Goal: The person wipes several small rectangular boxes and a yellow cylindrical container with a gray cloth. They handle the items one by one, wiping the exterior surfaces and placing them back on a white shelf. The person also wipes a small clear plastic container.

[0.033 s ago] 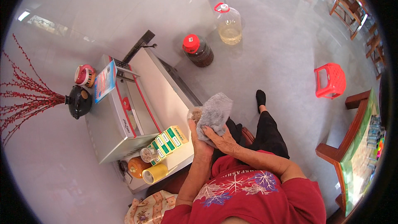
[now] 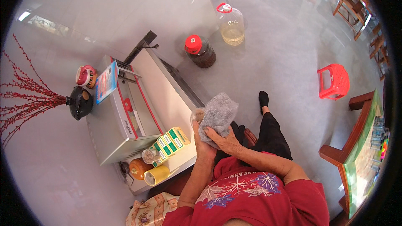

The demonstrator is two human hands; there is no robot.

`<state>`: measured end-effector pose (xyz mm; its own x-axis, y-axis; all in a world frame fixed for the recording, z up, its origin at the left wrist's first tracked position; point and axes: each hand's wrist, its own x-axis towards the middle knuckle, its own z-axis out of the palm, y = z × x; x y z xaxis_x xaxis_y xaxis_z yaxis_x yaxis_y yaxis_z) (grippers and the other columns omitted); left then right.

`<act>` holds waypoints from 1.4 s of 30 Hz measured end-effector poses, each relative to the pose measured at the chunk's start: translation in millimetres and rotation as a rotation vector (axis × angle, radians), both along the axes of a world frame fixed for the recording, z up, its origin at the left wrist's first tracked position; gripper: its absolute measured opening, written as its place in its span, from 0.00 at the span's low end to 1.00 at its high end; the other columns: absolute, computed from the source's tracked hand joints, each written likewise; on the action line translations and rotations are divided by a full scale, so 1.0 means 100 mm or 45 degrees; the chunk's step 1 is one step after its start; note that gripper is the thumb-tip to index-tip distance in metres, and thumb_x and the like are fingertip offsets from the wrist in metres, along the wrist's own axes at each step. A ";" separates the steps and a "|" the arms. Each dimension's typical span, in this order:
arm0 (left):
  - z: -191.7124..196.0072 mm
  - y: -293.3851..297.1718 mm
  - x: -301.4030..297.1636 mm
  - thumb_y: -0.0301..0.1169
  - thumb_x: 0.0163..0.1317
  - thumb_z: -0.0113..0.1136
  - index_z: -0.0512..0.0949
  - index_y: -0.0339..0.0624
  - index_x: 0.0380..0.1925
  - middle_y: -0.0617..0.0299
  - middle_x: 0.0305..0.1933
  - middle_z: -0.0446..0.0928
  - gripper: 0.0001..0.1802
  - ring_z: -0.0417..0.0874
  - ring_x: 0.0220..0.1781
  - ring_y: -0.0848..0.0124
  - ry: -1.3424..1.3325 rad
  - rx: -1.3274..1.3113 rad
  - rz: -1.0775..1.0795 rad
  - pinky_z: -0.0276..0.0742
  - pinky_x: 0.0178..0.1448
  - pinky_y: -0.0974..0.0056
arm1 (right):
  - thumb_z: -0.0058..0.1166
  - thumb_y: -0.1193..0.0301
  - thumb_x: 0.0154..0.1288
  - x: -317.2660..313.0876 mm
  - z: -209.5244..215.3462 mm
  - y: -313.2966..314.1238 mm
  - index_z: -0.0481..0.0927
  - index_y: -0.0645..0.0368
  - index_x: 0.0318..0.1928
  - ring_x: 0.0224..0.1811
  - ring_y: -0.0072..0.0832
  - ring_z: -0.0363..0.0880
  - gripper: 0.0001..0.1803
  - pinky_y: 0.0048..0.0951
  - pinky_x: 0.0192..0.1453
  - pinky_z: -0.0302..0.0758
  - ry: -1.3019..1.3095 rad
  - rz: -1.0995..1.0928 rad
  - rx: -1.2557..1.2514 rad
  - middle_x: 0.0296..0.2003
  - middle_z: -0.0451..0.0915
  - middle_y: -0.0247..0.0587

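Grey cloth (image 2: pixel 220 113) hides most of jar (image 2: pixel 197 115); left hand (image 2: pixel 204 148) grips jar, right hand (image 2: pixel 224 140) fingers clasp cloth.

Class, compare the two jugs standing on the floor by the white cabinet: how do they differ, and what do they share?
The clear jug is see-through with pale yellowish liquid low in it; the dark jug looks brown throughout. The clear jug has a small white cap with a red handle ring; the dark jug has a wide red lid. The clear jug stands farther from the person. Both are upright on the grey floor, apart from each other.

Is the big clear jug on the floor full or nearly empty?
Partly filled: the clear jug holds pale yellowish liquid only in its lower part; the upper part looks empty.
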<state>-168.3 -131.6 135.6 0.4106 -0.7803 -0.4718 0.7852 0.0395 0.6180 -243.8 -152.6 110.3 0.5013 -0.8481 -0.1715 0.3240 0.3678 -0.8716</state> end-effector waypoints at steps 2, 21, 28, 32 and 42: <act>0.00 0.05 -0.03 0.50 0.66 0.41 0.62 0.44 0.59 0.58 0.60 0.66 0.28 0.66 0.61 0.61 -0.026 -0.059 -0.031 0.63 0.64 0.56 | 0.58 0.71 0.52 -0.05 0.16 -0.16 0.69 0.63 0.51 0.49 0.27 0.72 0.24 0.29 0.55 0.67 0.008 -0.032 -0.196 0.45 0.74 0.41; 0.19 0.31 0.07 0.47 0.62 0.50 0.38 0.39 0.66 0.48 0.59 0.61 0.43 0.66 0.59 0.61 -0.812 -0.156 -0.214 0.63 0.61 0.60 | 0.51 0.61 0.58 0.06 0.69 -0.91 0.78 0.64 0.39 0.32 0.24 0.74 0.18 0.28 0.37 0.72 -0.040 0.548 0.085 0.33 0.78 0.37; -0.19 0.35 0.13 0.50 0.66 0.41 0.48 0.44 0.64 0.54 0.58 0.63 0.33 0.72 0.54 0.60 -0.470 -0.211 -0.107 0.73 0.52 0.56 | 0.43 0.57 0.65 0.04 0.26 -0.68 0.74 0.59 0.49 0.46 0.27 0.75 0.21 0.30 0.52 0.72 -0.206 0.607 0.723 0.46 0.76 0.39; -0.15 0.21 0.05 0.56 0.64 0.37 0.62 0.47 0.58 0.58 0.58 0.67 0.30 0.68 0.60 0.62 -0.404 -0.132 0.014 0.65 0.61 0.53 | 0.42 0.58 0.66 0.08 -0.04 -0.41 0.71 0.60 0.52 0.47 0.27 0.73 0.21 0.29 0.53 0.70 -0.198 0.352 0.789 0.45 0.76 0.38; -0.49 0.09 0.15 0.60 0.64 0.30 0.61 0.44 0.60 0.55 0.58 0.67 0.36 0.69 0.58 0.59 -0.219 -0.175 0.006 0.64 0.63 0.56 | 0.48 0.61 0.61 0.11 -0.30 0.17 0.64 0.64 0.54 0.53 0.47 0.59 0.25 0.42 0.59 0.55 0.472 -0.034 -0.295 0.48 0.65 0.54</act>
